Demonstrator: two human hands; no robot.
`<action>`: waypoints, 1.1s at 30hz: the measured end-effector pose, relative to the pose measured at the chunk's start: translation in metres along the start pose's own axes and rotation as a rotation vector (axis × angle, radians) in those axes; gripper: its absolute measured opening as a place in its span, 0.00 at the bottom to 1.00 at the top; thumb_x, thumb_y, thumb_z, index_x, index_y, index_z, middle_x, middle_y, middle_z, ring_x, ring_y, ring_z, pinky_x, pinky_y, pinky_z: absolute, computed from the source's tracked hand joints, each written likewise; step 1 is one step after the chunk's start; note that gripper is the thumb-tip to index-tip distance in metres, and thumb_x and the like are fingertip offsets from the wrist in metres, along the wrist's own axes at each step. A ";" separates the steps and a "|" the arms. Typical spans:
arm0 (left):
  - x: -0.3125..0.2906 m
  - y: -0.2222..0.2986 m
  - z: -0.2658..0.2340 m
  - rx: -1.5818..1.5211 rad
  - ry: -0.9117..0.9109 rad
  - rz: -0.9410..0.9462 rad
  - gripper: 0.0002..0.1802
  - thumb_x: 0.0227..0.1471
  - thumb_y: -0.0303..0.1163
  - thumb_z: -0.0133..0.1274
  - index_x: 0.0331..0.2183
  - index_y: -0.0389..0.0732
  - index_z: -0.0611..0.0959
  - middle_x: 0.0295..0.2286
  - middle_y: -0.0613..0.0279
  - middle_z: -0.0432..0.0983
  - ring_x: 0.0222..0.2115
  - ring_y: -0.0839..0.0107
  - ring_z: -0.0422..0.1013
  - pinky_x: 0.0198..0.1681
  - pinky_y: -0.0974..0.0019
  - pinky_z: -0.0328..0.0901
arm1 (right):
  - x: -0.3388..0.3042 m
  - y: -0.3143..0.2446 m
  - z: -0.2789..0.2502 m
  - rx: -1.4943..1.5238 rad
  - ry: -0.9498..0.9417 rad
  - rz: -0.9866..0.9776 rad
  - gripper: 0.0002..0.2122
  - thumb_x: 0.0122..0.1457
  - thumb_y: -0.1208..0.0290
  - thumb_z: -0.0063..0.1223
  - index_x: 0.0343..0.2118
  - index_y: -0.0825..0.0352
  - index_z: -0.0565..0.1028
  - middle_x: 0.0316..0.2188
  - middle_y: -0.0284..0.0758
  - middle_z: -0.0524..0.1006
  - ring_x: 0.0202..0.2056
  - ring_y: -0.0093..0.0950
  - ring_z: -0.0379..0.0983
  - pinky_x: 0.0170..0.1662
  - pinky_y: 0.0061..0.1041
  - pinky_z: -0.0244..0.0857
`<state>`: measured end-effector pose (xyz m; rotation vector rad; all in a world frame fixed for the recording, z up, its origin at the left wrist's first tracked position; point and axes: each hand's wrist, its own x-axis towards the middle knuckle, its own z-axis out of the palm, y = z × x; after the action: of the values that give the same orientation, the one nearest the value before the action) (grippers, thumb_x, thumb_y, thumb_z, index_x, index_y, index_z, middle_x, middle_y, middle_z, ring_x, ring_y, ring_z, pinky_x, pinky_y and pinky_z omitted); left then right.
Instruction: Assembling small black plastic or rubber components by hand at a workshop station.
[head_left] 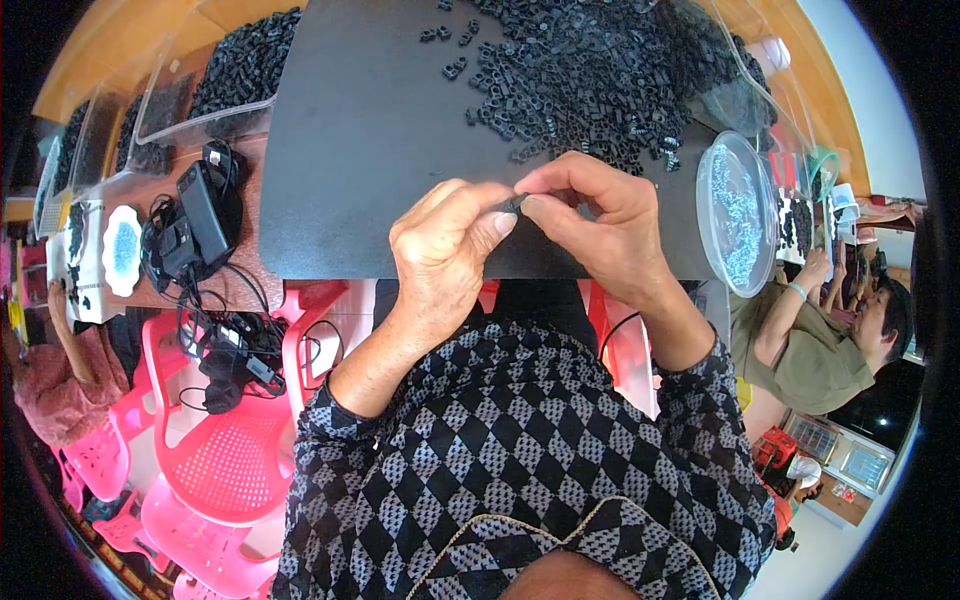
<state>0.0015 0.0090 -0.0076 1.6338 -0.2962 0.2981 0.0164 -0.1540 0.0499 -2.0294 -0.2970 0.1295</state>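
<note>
My left hand (pixel 448 236) and my right hand (pixel 604 220) meet over the front part of a dark table mat (pixel 345 150). Pinched between the fingertips of both is a small black plastic part (pixel 512 204); fingers cover much of it. Beyond my hands spreads a large heap of similar black plastic parts (pixel 590 80), with a few lying loose at its left side. To the right of my right hand stands a round clear tub (pixel 708 240) holding many tiny bluish, shiny pieces (pixel 738 215), too small to name.
A clear bin (pixel 205 128) of black parts stands at the back left. Black electronic boxes with tangled cables (pixel 205 215) lie at the table's left. Pink chairs (pixel 225 455) stand at lower left. Other people work at the left and right, one in an olive shirt (pixel 810 350).
</note>
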 end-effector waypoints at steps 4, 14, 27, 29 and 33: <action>-0.001 -0.002 0.000 0.027 -0.007 0.008 0.09 0.41 0.21 0.60 0.31 0.35 0.81 0.22 0.58 0.72 0.23 0.64 0.70 0.27 0.65 0.64 | -0.003 0.004 0.003 0.010 0.024 -0.020 0.05 0.52 0.80 0.57 0.33 0.71 0.78 0.28 0.27 0.76 0.31 0.14 0.69 0.34 0.14 0.62; 0.001 0.003 -0.002 0.047 -0.024 0.034 0.10 0.40 0.22 0.61 0.30 0.35 0.81 0.21 0.58 0.72 0.22 0.63 0.69 0.26 0.64 0.63 | 0.000 0.003 -0.005 0.011 -0.082 -0.034 0.07 0.54 0.79 0.55 0.36 0.72 0.78 0.27 0.29 0.74 0.28 0.15 0.66 0.31 0.16 0.60; 0.000 0.000 0.004 0.026 0.022 0.037 0.10 0.38 0.20 0.61 0.29 0.34 0.81 0.20 0.56 0.73 0.21 0.62 0.70 0.26 0.64 0.64 | 0.002 0.018 0.009 -0.416 0.116 -0.643 0.09 0.45 0.84 0.57 0.31 0.74 0.73 0.21 0.39 0.72 0.19 0.35 0.67 0.21 0.32 0.60; 0.000 0.003 0.005 0.045 0.041 -0.003 0.10 0.38 0.20 0.61 0.28 0.34 0.81 0.20 0.56 0.72 0.21 0.62 0.70 0.26 0.64 0.64 | 0.002 0.020 0.013 -0.445 0.187 -0.712 0.11 0.43 0.86 0.57 0.33 0.76 0.72 0.20 0.38 0.70 0.18 0.33 0.65 0.20 0.30 0.59; -0.003 -0.002 0.007 0.041 0.065 0.021 0.10 0.38 0.20 0.61 0.29 0.33 0.81 0.19 0.56 0.72 0.21 0.63 0.70 0.25 0.65 0.64 | 0.001 0.023 0.018 -0.430 0.222 -0.703 0.10 0.47 0.86 0.56 0.34 0.75 0.75 0.20 0.39 0.72 0.18 0.34 0.65 0.21 0.28 0.58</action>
<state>-0.0004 0.0026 -0.0106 1.6586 -0.2593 0.3743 0.0172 -0.1479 0.0207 -2.2042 -0.9340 -0.6396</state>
